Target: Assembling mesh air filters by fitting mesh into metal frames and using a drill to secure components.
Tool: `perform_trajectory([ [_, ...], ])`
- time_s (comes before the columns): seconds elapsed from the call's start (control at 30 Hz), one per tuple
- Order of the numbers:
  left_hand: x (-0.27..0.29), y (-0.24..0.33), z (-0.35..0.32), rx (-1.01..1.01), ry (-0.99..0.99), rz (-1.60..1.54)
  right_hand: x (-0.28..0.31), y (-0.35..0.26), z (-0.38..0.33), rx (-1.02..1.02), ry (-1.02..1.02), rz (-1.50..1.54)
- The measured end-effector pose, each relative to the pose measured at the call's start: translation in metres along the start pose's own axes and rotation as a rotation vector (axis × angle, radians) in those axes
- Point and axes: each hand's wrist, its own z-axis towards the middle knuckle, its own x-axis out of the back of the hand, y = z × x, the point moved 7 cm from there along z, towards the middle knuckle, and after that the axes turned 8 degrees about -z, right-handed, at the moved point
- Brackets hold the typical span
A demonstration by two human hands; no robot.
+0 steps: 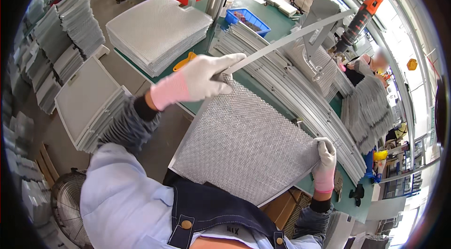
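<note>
A silver mesh filter panel [246,141] is tilted in front of my body, with pale metal edging along its left and lower sides. At its upper corner my left hand [199,80], in a white glove with a pink cuff, is closed on a long thin metal strip [291,37]. That strip slants up to the right, away from the panel, and the index finger lies along it. My right hand [325,162], gloved alike, grips the panel's right corner, thumb on top; its other fingers are mostly hidden.
Stacked mesh sheets [157,28] lie on the green table [197,51], near a steel flask [216,1] and a blue bin [248,21]. Metal rails [291,94] fill the table beyond the panel. An orange-black power tool [361,19] hangs at upper right. A fan [70,206] stands lower left.
</note>
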Motion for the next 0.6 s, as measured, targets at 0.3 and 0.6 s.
perform_trajectory([
  [0.3, 0.011, -0.022, 0.020, 0.322, -0.386, -0.016, -0.012, -0.011, 0.041, 0.183, -0.289, 0.208],
  [0.6, 0.010, -0.046, -0.001, 0.314, -0.625, 0.035, -0.056, -0.001, 0.065, 0.218, -0.283, 0.045],
])
